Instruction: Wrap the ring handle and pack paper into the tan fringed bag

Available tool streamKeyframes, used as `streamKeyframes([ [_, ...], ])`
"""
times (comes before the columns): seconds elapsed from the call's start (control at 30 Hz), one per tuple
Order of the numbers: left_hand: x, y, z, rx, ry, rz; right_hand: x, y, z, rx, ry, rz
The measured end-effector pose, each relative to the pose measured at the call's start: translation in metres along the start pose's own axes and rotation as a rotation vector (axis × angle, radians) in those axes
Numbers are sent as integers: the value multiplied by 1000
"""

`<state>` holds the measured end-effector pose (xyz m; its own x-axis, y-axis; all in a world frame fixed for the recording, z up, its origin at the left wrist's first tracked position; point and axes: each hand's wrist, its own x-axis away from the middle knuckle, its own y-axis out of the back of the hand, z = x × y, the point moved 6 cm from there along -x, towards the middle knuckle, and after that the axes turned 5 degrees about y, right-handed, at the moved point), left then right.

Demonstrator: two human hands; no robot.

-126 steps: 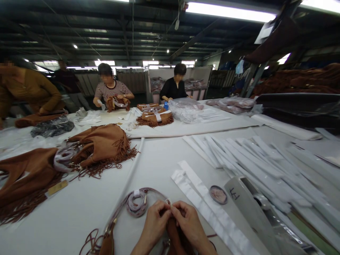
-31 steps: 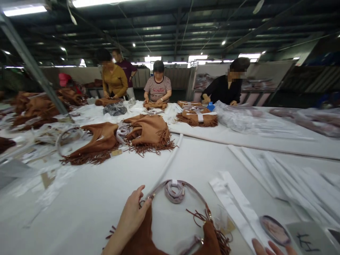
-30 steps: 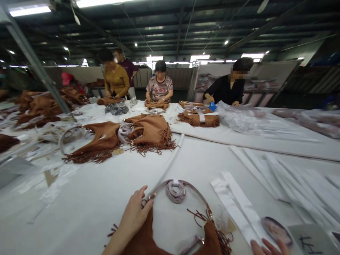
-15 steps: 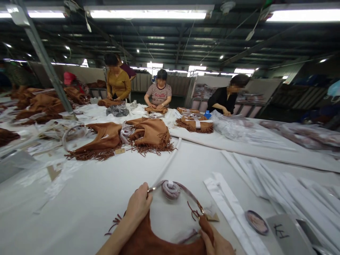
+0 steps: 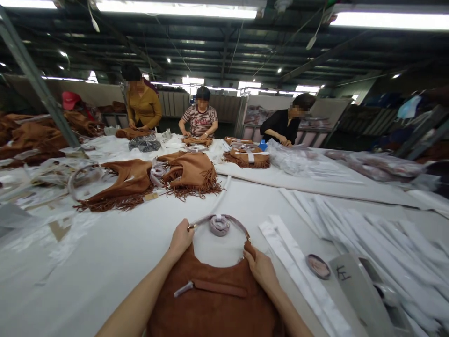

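Observation:
A brown suede bag (image 5: pixel 213 302) lies flat on the white table (image 5: pixel 115 243) right in front of me, zip pocket facing up. My left hand (image 5: pixel 180 238) is closed on the bag's upper left corner by the metal ring. At the upper right corner, my right hand (image 5: pixel 261 269) grips the bag too. The strap (image 5: pixel 219 224), wrapped in clear film and coiled at its middle, arches between the two corners.
Two fringed brown bags (image 5: pixel 189 173) lie further back on the left. White paper strips (image 5: pixel 351 224) cover the right side, with a tape dispenser (image 5: pixel 354 285) near my right hand. Three other people (image 5: pixel 201 119) work at the far edge. More bags are piled far left.
The bag has been pulled flat and further onto the table. My right hand came off the table at the right and took hold of the bag's right corner. The left hand kept its grip.

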<state>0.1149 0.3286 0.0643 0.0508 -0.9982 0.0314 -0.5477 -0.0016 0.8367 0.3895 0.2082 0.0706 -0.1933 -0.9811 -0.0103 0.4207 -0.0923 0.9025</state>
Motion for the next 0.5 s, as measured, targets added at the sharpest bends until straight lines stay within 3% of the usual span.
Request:
streamKeyframes([
  [0.13, -12, 4, 4, 20, 2, -43, -7, 10, 1, 17, 9, -39],
  [0.37, -20, -10, 24, -4, 91, -67, -35, -12, -1, 58, -62, -24],
  [0.5, -18, 3, 19, 4, 47, -75, -40, -3, -11, 2, -75, -17],
])
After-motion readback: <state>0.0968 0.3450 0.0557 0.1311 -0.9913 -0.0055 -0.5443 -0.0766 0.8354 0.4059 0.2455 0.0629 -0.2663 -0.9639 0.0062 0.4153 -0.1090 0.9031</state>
